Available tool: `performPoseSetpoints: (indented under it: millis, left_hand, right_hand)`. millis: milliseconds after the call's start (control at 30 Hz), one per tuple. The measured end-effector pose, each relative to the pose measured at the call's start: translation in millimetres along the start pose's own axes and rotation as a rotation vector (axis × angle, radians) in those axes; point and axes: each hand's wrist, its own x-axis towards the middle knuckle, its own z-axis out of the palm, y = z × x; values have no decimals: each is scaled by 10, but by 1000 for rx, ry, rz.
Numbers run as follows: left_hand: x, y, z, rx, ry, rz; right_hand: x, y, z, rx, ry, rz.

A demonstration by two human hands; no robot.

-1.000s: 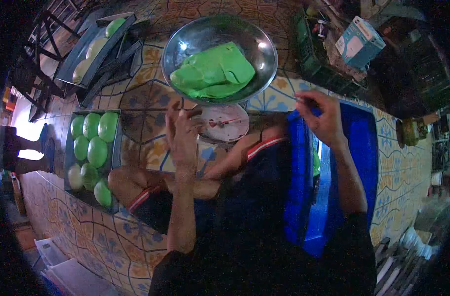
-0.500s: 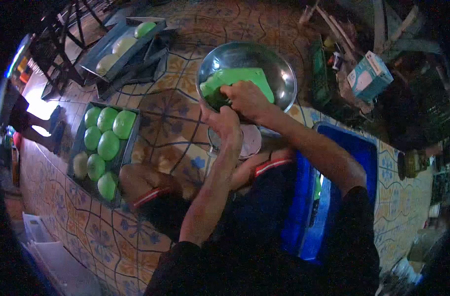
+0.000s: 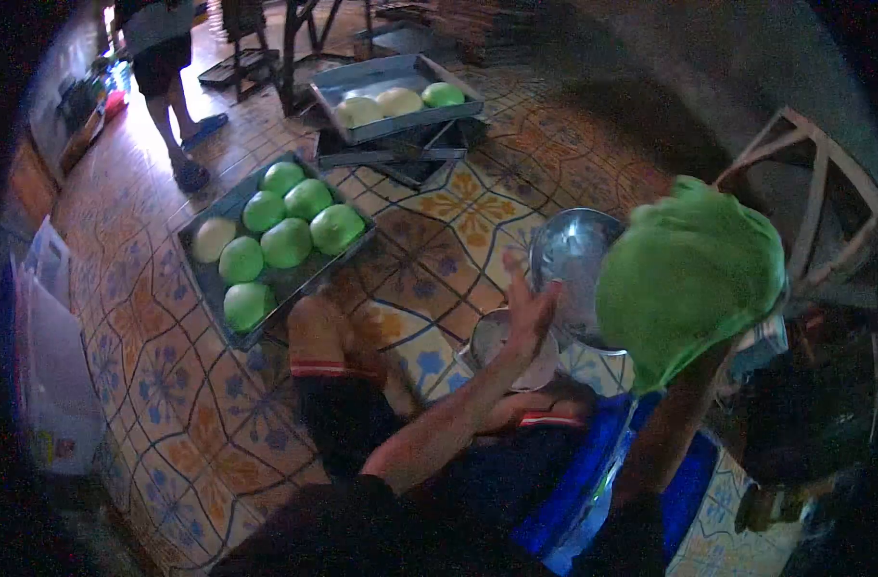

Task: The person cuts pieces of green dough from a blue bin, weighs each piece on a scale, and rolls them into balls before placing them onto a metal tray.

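A large, soft mass of green dough [image 3: 689,279] is raised in front of me at the right, with folds along its top and a drooping lower edge. My right forearm reaches up beneath it, and my right hand is hidden behind the dough it holds up. My left hand [image 3: 530,317] is open with fingers apart, held over a small pale round container [image 3: 496,337] and near the shiny metal bowl [image 3: 573,255]. The dough overlaps the bowl's right side from this view. A blue plastic bin [image 3: 689,490] stands by my right leg.
A dark tray [image 3: 193,264] on the tiled floor holds several green dough balls [image 3: 287,242] and a pale one. Behind it, another tray [image 3: 410,120] carries three balls. A person [image 3: 160,77] stands at the far left. A wooden frame [image 3: 814,183] is at right.
The green dough has come up out of the metal bowl with my right hand. My left hand has opened and moved apart from the right. The view has tilted up and turned.
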Motion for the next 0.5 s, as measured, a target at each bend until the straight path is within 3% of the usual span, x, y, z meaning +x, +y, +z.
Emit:
performPoseSetpoints:
  millis: [33,100,167,200,267,300,367,400,433,467,500]
  left_hand:
    - [-136,100,-24,-16,-64,-142]
    - [-754,244,-402,213,-213,280]
    - [-1208,675,-545,-560,-476,-205]
    - [-1313,564,-619,-560,-464,-221]
    - [-1400,376,-724,-1348,-688,-480]
    - [-1385,358,-785,-1350,-678,-486]
    - [-1330,377,-878,-1026,-110,-655]
    - [-1335,345,-889,-1038,-108,-663]
    - [-1305,288,-889,-798,-52,-689]
    - [-1254,252,-876,-557,5,-701]
    - [-1223,389,-806,60,-153,-599]
  right_hand:
    - [-192,-88,-35,35,7,13]
    - [-692,-164,-30,101,-8,60]
    - [-1203,-115,153,141,-80,165]
    - [-1415,-74,262,154,-123,226]
    - [-1706,6,428,182,-203,349]
    - [-1769,52,473,194,-233,410]
    - [-1796,135,468,128,-320,497]
    - [-1911,227,468,-114,-335,285]
    - [-2047,486,502,-348,-352,55]
    - [-2694,1174,369,-99,-333,335]
    - [-3325,1839,250,143,-240,606]
